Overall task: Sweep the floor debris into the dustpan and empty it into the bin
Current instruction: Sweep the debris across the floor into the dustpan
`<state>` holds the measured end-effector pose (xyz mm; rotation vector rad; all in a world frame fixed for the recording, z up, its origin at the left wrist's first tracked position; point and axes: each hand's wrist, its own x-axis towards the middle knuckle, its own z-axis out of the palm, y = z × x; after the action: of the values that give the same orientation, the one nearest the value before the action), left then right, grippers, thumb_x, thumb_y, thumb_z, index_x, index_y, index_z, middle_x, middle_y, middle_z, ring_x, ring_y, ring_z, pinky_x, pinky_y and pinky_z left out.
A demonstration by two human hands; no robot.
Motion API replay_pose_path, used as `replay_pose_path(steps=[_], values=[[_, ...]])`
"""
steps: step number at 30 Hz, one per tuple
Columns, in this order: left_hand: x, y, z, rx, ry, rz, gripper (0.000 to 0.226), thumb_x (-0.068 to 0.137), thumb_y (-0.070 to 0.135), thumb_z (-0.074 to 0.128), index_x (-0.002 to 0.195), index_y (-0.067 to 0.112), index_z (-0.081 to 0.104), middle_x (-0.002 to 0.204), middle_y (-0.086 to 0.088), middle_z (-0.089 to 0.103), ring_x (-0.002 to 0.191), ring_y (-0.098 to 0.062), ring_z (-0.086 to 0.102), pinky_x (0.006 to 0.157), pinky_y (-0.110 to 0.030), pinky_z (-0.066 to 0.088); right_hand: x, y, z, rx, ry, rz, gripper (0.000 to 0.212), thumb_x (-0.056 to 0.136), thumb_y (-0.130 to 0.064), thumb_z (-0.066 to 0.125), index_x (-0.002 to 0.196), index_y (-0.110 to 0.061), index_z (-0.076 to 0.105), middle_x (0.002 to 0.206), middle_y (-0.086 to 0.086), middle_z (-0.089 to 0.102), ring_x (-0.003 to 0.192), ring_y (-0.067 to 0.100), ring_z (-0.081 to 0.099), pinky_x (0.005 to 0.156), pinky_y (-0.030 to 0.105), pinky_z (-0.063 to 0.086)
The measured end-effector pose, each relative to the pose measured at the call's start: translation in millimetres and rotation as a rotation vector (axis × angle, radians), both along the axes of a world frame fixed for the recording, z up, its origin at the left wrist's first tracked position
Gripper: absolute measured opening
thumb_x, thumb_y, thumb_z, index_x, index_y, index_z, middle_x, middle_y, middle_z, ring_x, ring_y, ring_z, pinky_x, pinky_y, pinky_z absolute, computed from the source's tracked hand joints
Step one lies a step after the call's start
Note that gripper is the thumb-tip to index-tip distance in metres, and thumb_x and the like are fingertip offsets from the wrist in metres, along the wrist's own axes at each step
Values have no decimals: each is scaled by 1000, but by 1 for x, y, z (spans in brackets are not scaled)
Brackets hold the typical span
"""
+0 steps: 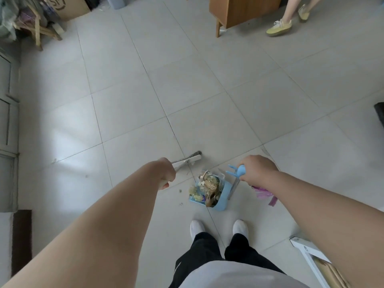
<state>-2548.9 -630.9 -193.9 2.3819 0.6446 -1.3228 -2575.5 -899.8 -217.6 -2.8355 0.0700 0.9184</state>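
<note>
Head view looks down on a person standing on a pale grey tiled floor (pixel 207 100), both bare arms stretched forward. The left hand (pixel 166 173) is wrapped in a closed fist around the pale handle of a white-headed broom with grey bristles (pixel 192 157), whose head rests on the tiles just ahead of the hand and to the left of the pan. The right hand (pixel 257 170) is closed over the light blue knob topping the metal pole of a light blue plastic dustpan (pixel 220 197); a pink-purple plastic scrap (pixel 264 193) shows under that wrist, and whether it is pinched in the hand or only lies behind it cannot be told.

The dustpan sits on the floor just in front of the person's white shoes (pixel 218 227), and it is heaped with crumpled brown, yellowish and pale litter (pixel 207 188), so the bulk of the sweeping appears done. A few small dark crumbs (pixel 180 197) lie on the tiles just left of the pan, between it and the broom, and these look like what is left to gather.

Emptying has not begun: the pan is full and standing on the floor. A grey container (pixel 119 2) at the far top edge may be the bin, though too little of it shows to be sure.
</note>
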Motion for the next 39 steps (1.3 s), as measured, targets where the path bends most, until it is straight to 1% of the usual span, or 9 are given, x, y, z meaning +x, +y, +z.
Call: replay_pose_path(steps=[3, 7, 9, 16, 22, 26, 33, 35, 39], values=[[-19, 9, 4, 35, 41, -30, 8, 89, 0, 50, 94, 3, 44, 93, -20, 54, 59, -25, 55, 35, -19, 45, -6, 2, -1, -10, -9, 15, 25, 79, -22, 66, 104, -25, 69, 96, 1, 68, 87, 25, 64, 64, 25, 41], [-60, 21, -1, 103, 56, -41, 29, 86, 3, 52, 115, 4, 46, 96, -17, 61, 86, -28, 70, 83, -38, 58, -11, 1, 2, -13, -26, 54, 25, 77, -23, 66, 102, -25, 69, 92, 1, 67, 85, 25, 63, 64, 25, 42], [-83, 20, 0, 127, 46, -54, 31, 86, 4, 52, 116, 6, 46, 88, -13, 62, 83, -28, 70, 89, -40, 55, -14, 1, 3, -17, -28, 82, 25, 78, -21, 65, 102, -24, 70, 90, 2, 67, 84, 26, 63, 61, 24, 41], [-145, 14, 17, 113, 67, 150, 28, 80, 7, 58, 107, 5, 53, 84, -13, 62, 60, -25, 63, 57, -25, 52, -32, -4, 10, -1, -45, 198, 22, 80, -16, 63, 100, -24, 71, 91, 1, 68, 84, 25, 63, 61, 24, 40], [-187, 19, 20, 79, -7, 414, 32, 74, 9, 63, 106, 6, 63, 71, -13, 66, 61, -25, 61, 68, -30, 50, -48, -10, 14, 5, -49, 273, 23, 81, -16, 63, 102, -23, 70, 90, 0, 66, 79, 23, 61, 57, 22, 38], [-196, 13, 14, 66, -7, 519, 13, 87, 5, 64, 94, -1, 55, 68, -14, 58, 47, -21, 53, 47, -24, 44, -58, -11, 13, 2, -53, 287, 25, 84, -18, 63, 108, -24, 69, 95, 0, 67, 81, 23, 60, 63, 25, 42], [-215, -10, -29, 21, 122, 398, 17, 82, 1, 57, 65, 3, 54, 43, -8, 54, 47, -20, 49, 58, -27, 44, -64, -10, 4, 8, -28, 243, 27, 85, -17, 61, 111, -21, 68, 102, 1, 68, 85, 23, 60, 68, 25, 44], [-217, -19, -28, 17, 171, 310, 3, 77, 1, 59, 74, 2, 61, 45, -7, 57, 49, -21, 52, 61, -27, 46, -61, -9, 3, 10, -22, 227, 27, 85, -17, 63, 111, -21, 69, 102, 2, 68, 84, 23, 60, 68, 25, 45], [-213, -17, 1, -69, 224, 281, 29, 79, 2, 60, 108, 5, 63, 61, -11, 61, 53, -22, 53, 61, -27, 46, -62, -7, 1, 11, -21, 232, 24, 85, -14, 61, 107, -20, 70, 94, 2, 67, 78, 24, 58, 62, 24, 41]])
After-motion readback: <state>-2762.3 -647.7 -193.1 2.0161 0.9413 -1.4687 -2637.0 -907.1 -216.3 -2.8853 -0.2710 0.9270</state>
